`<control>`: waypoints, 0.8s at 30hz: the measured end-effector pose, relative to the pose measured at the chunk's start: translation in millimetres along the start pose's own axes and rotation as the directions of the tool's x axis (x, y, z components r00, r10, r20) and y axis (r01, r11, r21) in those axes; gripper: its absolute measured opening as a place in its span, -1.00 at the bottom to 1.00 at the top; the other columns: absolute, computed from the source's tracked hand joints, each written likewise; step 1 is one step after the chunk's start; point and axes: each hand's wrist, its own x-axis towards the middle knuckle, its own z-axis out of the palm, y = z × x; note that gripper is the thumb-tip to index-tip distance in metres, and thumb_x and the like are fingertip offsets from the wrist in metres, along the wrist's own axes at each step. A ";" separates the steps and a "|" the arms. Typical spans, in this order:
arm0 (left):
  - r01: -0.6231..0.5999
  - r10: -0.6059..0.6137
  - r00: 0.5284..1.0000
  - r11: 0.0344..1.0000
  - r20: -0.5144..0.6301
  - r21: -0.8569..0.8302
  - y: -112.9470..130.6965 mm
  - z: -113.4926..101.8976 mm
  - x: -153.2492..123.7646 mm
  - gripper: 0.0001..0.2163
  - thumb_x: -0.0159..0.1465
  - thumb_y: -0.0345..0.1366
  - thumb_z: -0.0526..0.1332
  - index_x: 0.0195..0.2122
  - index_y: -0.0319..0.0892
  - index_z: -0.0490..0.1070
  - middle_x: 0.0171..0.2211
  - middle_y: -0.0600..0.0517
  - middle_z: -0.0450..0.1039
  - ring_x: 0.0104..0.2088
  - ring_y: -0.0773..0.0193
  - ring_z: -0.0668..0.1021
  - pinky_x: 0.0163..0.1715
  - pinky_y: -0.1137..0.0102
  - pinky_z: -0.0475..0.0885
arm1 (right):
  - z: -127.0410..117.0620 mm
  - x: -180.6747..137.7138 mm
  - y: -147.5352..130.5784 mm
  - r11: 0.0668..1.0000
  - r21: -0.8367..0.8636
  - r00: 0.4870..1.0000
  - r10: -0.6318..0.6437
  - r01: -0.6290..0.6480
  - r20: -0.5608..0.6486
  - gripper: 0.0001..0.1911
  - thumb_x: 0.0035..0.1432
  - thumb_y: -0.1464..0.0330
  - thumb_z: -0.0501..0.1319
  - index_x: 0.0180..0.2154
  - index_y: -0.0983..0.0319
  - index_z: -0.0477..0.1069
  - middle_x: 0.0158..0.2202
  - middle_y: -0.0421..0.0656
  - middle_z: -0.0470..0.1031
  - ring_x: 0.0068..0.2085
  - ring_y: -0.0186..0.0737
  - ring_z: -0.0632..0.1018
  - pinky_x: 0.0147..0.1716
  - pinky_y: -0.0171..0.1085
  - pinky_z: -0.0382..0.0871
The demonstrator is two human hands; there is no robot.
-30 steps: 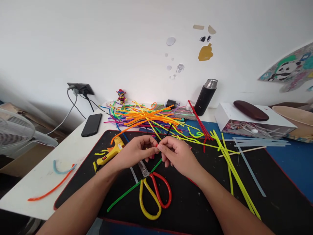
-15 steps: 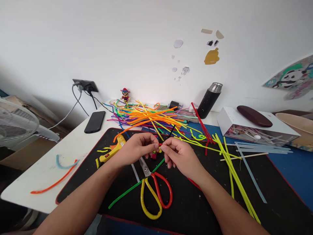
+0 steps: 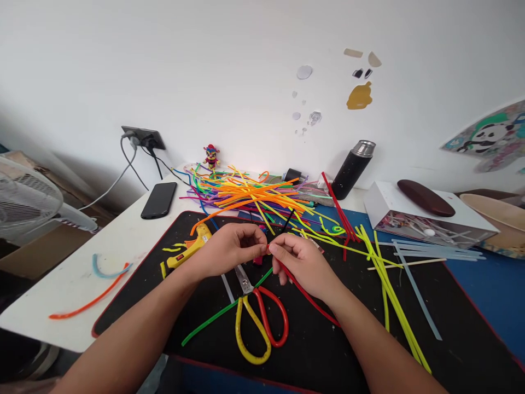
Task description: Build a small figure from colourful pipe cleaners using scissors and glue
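Red stem swung into fuller view, slim, bowed (right hand pinching)

A white table carries a black mat. Around the mat lie an orange strip and a blue strip at nine o'clock, a phone at ten, a pile of strips at twelve, a flask at one, a box at two. On it, scissors cross a green strip at seven.

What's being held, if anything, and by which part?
A red pipe cleaner, pinched near its far end by the right hand. Whether the left hand grips it too, I can't tell.
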 end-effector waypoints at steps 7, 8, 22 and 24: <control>-0.026 0.026 0.999 1.000 0.032 0.013 1.9 -0.5 -2.3 -0.77 0.36 -0.13 0.33 -0.27 -0.22 0.51 -0.40 0.03 0.53 -0.41 0.34 0.50 -0.36 0.45 0.40 | -3.8 0.2 4.6 0.989 0.147 0.998 0.007 -0.016 0.062 -0.57 0.28 -0.03 0.30 -0.28 0.23 0.44 -0.53 -0.28 0.50 -0.65 -0.42 0.40 -0.63 -0.39 0.21; -0.029 0.029 0.999 0.999 0.034 0.013 2.1 -0.6 -2.4 -0.77 0.37 -0.14 0.32 -0.26 -0.22 0.51 -0.39 0.02 0.54 -0.40 0.33 0.51 -0.35 0.45 0.40 | -4.2 0.3 5.2 0.987 0.160 0.998 0.007 -0.018 0.068 -0.57 0.28 -0.02 0.31 -0.28 0.23 0.45 -0.54 -0.28 0.49 -0.65 -0.42 0.39 -0.63 -0.39 0.20; 0.005 -0.003 0.997 1.000 0.071 -0.029 4.2 -1.5 -3.3 -0.72 0.35 -0.07 0.34 -0.27 -0.22 0.51 -0.37 0.00 0.56 -0.40 0.32 0.52 -0.36 0.44 0.43 | -1.3 1.1 6.5 0.976 0.196 0.987 0.062 -0.090 0.147 -0.57 0.22 -0.01 0.36 -0.31 0.25 0.48 -0.62 -0.31 0.40 -0.67 -0.46 0.27 -0.66 -0.40 0.06; 0.013 -0.012 0.999 1.000 0.046 -0.028 4.4 -2.0 -2.5 -0.72 0.34 -0.06 0.34 -0.27 -0.22 0.51 -0.39 0.00 0.56 -0.41 0.32 0.52 -0.37 0.44 0.43 | -1.0 0.9 5.8 0.976 0.200 0.990 0.065 -0.090 0.126 -0.56 0.22 -0.02 0.35 -0.31 0.25 0.48 -0.61 -0.30 0.41 -0.66 -0.45 0.30 -0.65 -0.40 0.09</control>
